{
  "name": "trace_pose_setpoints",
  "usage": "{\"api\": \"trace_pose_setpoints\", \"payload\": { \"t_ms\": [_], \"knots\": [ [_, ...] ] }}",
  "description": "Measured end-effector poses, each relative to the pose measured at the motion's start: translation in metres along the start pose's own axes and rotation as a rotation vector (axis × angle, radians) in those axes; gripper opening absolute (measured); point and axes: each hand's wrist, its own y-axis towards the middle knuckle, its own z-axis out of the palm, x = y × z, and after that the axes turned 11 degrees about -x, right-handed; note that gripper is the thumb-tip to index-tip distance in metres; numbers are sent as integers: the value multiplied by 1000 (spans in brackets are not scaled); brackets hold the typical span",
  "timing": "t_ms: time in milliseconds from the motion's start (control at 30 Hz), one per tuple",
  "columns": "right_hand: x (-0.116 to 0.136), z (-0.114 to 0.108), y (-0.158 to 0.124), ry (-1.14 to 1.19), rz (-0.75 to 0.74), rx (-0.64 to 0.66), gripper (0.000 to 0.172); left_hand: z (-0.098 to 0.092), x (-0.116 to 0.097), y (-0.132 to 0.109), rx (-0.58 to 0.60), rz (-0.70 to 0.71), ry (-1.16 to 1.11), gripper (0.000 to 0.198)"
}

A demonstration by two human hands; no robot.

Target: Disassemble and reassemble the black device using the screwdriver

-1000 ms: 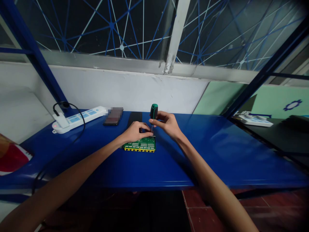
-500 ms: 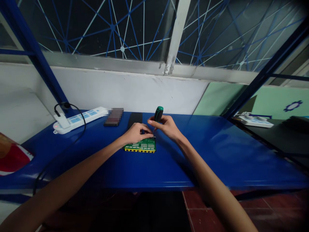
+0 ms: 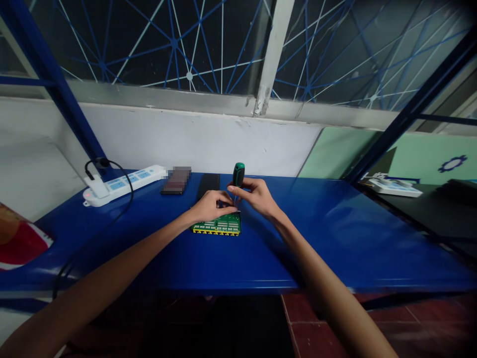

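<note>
A green circuit board (image 3: 219, 223) with a yellow strip along its near edge lies on the blue table. My left hand (image 3: 210, 206) grips its far side, thumb along the top and fingers curled; they hide much of the far part. A screwdriver (image 3: 239, 175) with a green and black handle stands nearly upright over the board's far right corner. Its handle is pinched low between the thumb and fingers of my right hand (image 3: 257, 195). The thin shaft runs down beside my left fingertips, where the tip is hard to make out.
Behind my left hand lies a flat black panel (image 3: 209, 184), with a blurred dark rectangular object (image 3: 176, 180) left of it. A white power strip (image 3: 124, 185) with a plug and black cable (image 3: 130, 191) occupies the back left. A red packet (image 3: 22, 241) sits at the left edge.
The screwdriver handle has swung slightly left and now stands more upright, my right fingers shifting with it. My left hand and the circuit board have barely moved.
</note>
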Motion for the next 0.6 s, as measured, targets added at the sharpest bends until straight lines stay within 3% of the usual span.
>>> {"api": "trace_pose_setpoints", "payload": {
  "t_ms": [100, 300, 600],
  "knots": [
    [0, -2, 1, 25, 12, -12, 23, -2, -2, 0, 54, 34, -1, 17],
    [4, -1, -1, 60, 37, -13, 28, -1, -1, 0, 15, -36, -25, 12],
    [-6, -1, 2, -141, -16, -48, 37, 0, 0, 0, 2, -40, 12, 17]
  ]
}}
